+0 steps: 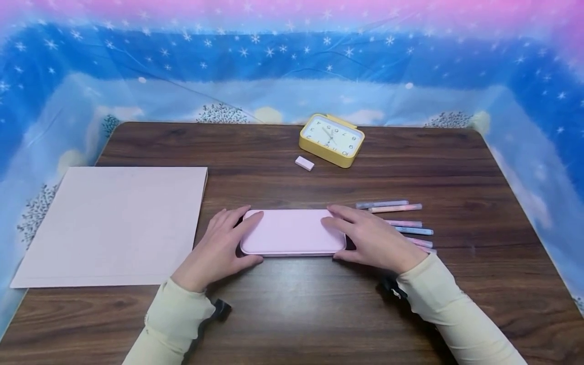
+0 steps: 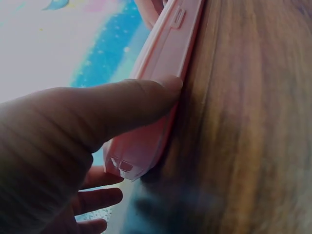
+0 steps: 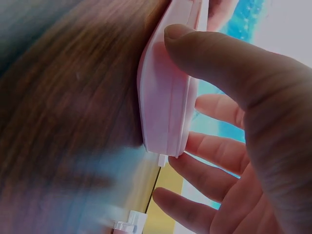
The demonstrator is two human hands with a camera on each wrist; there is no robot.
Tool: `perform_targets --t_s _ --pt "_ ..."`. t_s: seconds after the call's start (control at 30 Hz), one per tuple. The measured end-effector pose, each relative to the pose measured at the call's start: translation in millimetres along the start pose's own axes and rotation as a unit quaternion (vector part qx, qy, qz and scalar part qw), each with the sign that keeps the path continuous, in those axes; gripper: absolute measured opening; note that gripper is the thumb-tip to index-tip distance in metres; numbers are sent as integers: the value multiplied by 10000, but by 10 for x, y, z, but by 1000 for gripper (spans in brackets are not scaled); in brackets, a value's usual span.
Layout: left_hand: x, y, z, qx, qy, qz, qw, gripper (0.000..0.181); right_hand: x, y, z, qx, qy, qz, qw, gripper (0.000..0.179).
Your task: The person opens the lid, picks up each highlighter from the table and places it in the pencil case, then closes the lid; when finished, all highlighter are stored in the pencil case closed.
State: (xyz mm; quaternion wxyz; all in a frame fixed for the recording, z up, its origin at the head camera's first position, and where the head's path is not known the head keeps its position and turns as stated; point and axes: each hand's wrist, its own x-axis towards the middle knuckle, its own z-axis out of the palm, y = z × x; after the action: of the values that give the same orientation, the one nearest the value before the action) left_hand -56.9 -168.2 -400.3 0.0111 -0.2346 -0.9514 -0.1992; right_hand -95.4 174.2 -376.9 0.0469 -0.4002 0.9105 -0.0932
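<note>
A flat pink pencil case (image 1: 292, 232) with rounded corners lies closed on the table in front of me, its long side facing me. My left hand (image 1: 219, 243) grips its left end, thumb along the near side and fingers around the top and far edge. At the right end, my right hand (image 1: 369, 235) holds it the same way. The left wrist view shows the left thumb (image 2: 141, 100) against the case's side, with a small latch (image 2: 178, 18) farther along. In the right wrist view the right thumb (image 3: 195, 46) presses the near side.
Several pastel pens (image 1: 403, 223) lie right of the case, partly behind my right hand. A yellow alarm clock (image 1: 332, 140) and a small white eraser (image 1: 304, 163) sit farther back. A large pale board (image 1: 118, 225) covers the table's left side. A patterned cloth (image 1: 292, 56) hangs behind.
</note>
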Motion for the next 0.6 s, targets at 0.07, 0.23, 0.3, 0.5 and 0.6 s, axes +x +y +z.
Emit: perform_targets --t_s 0.07,0.23,0.3,0.5,0.6 --pt "0 -8 10 10 40 19 10000 86 10 -3 -12 69 -61 40 9999 70" --pt "12 -3 17 13 86 -3 10000 85 49 -9 -55 241 -192 82 9995 69" --pt "17 -2 16 36 103 10 9999 85 70 -13 -72 224 -227 51 9995 68" --pt "25 -3 20 111 59 53 9999 84 116 -20 -110 16 -327 -71 9994 66" --pt "27 -4 32 145 12 51 9999 85 126 -18 -122 -17 -370 -130 9992 64"
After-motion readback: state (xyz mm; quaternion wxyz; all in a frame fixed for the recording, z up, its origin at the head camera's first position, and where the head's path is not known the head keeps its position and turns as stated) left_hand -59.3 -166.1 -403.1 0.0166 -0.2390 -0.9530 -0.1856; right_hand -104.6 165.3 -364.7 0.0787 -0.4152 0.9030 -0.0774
